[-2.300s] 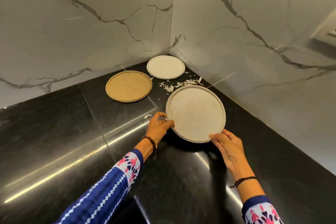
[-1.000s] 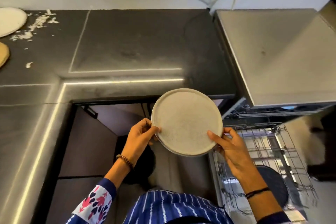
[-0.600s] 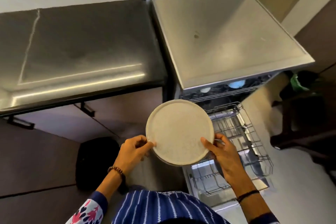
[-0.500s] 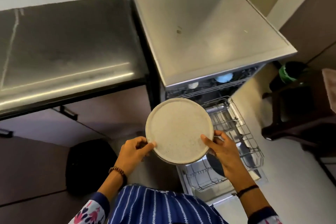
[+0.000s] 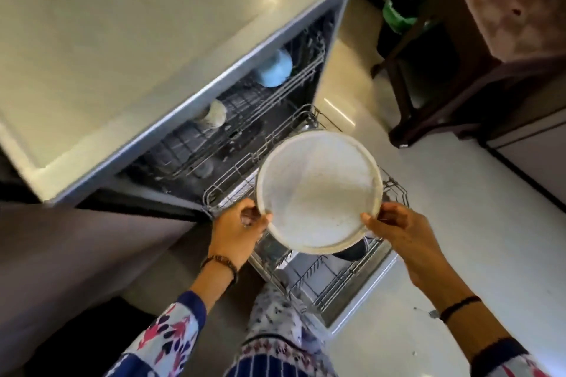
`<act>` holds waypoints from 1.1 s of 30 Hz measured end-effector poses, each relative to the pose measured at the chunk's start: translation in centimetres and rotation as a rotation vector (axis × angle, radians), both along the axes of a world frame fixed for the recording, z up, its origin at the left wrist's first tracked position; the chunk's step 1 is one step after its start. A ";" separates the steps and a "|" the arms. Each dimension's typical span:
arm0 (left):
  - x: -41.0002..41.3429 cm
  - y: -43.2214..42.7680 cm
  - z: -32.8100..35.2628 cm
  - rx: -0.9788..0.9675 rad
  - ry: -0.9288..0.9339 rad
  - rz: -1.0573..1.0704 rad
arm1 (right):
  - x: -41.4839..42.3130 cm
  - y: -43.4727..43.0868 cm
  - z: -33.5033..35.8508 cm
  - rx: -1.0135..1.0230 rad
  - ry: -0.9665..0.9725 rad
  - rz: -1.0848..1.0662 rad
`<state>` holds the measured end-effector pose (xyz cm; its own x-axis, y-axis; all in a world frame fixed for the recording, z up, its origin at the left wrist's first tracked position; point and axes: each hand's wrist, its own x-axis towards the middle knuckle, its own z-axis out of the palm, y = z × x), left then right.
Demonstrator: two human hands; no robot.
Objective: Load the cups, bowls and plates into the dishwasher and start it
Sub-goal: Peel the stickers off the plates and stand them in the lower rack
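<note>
Nearest the camera, patterned sleeves and a striped garment fill the bottom edge. The left hand [image 5: 237, 231] wears a beaded bracelet at the wrist, and its grip is clamped on the left rim of a round, pale speckled plate [image 5: 318, 193]. The right hand [image 5: 401, 231], with a dark band on its wrist, has its grip clamped on the plate's right rim. The plate is held nearly flat in the air, above the pulled-out lower rack [image 5: 330, 278] of the open dishwasher [image 5: 159, 49]. A dark dish shows in that wire rack just under the plate's near right edge. Farther in, the upper rack [image 5: 245, 119] holds a light blue cup [image 5: 275, 69] and, left of it, a whitish cup [image 5: 214, 115]. Far right stand a green bin [image 5: 398, 12] and a dark wooden stool [image 5: 453, 76].
</note>
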<state>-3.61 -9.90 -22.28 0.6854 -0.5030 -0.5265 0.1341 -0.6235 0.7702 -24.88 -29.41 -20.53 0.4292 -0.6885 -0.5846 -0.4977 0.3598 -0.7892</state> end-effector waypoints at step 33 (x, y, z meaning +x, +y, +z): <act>-1.8 -20.1 -26.5 0.312 -0.038 -0.558 | -6.5 -4.8 -23.7 -0.232 0.556 -0.012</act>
<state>-5.37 -30.03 -48.77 0.3859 -0.6167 -0.6861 -0.2995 -0.7872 0.5391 -31.42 -34.18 -44.21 0.0933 -0.8282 -0.5526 -0.8553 0.2175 -0.4703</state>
